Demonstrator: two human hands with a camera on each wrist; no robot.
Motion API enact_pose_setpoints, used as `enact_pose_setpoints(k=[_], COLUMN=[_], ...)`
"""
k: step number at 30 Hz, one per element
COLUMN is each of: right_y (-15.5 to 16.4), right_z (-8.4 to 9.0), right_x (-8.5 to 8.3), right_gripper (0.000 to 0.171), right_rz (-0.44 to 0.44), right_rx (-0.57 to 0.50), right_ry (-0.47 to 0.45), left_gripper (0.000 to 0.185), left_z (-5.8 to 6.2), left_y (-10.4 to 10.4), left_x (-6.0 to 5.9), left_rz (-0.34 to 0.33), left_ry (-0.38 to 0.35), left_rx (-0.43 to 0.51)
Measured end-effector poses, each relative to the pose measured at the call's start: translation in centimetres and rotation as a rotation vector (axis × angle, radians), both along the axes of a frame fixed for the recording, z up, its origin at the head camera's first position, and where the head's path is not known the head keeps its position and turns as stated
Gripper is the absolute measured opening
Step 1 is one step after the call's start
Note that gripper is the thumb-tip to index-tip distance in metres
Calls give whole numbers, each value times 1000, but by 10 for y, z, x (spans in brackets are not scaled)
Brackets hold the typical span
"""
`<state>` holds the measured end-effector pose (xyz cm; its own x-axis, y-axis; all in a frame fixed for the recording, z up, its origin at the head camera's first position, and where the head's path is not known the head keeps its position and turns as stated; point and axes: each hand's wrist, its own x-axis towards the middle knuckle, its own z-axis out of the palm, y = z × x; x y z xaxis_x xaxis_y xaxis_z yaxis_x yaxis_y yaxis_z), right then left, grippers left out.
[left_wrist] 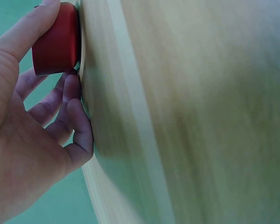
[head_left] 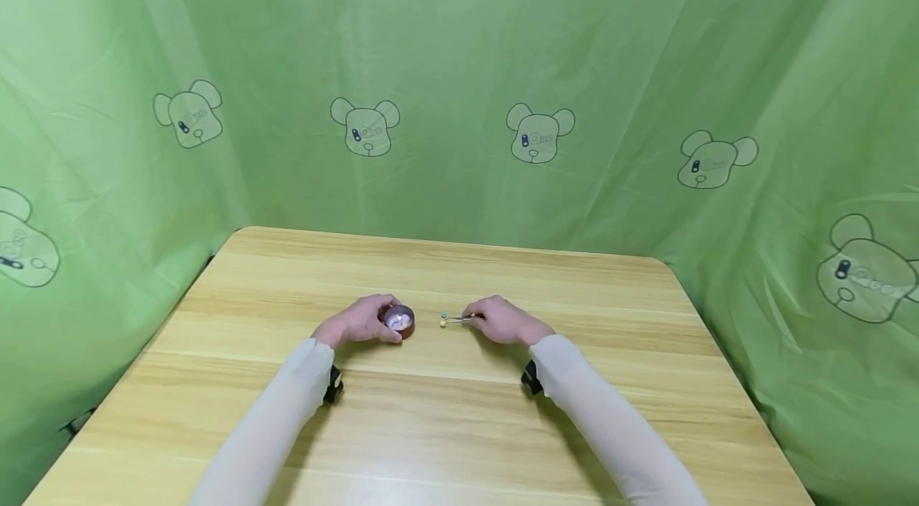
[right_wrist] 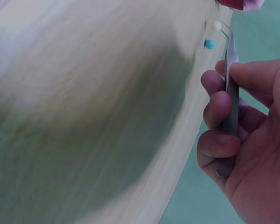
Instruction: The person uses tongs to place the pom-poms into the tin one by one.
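The head view looks forward and down from above and behind both arms, far enough back to take in the whole wooden table point(head_left: 459, 378), with the left hand point(head_left: 356, 322) and right hand point(head_left: 502, 320) small near its middle. The left wrist view sits close behind its hand point(left_wrist: 32, 135), rolled so the tabletop point(left_wrist: 200, 116) stands upright ahead of the fingers, with the red dish point(left_wrist: 56, 42) at the thumb; the dish also shows in the head view point(head_left: 399, 320). The right wrist view sits just as close behind its hand point(right_wrist: 247, 144), looking along the tweezers point(right_wrist: 231, 93) to two small beads point(right_wrist: 210, 44) past the fingertips, shared with the head view point(head_left: 443, 319).
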<state>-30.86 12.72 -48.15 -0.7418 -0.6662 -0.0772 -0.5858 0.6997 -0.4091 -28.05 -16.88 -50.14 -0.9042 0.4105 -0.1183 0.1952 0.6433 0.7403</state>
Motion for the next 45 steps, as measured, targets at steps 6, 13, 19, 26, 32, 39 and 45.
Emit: enact_pose_setpoints(k=[6, 13, 19, 26, 32, 39, 45], right_y=[2, 4, 5, 4, 1, -4, -13], right_z=[-1, 0, 3, 5, 8, 14, 21], right_x=[0, -1, -2, -5, -6, -6, -5], right_gripper=[21, 22, 22, 23, 24, 23, 23], right_rz=[25, 32, 28, 39, 40, 37, 56], right_rx=[-4, -13, -20, -20, -26, -31, -41], right_ry=[24, 29, 27, 59, 46, 45, 44], left_gripper=[51, 52, 51, 52, 52, 52, 51], left_z=[1, 2, 2, 2, 2, 1, 0], left_y=[0, 1, 0, 0, 0, 0, 0], left_x=[0, 0, 0, 0, 0, 0, 0], left_rz=[4, 3, -8, -11, -2, -2, -5], left_ry=[-1, -3, 5, 0, -6, -3, 3], left_rx=[0, -3, 6, 17, 8, 6, 7])
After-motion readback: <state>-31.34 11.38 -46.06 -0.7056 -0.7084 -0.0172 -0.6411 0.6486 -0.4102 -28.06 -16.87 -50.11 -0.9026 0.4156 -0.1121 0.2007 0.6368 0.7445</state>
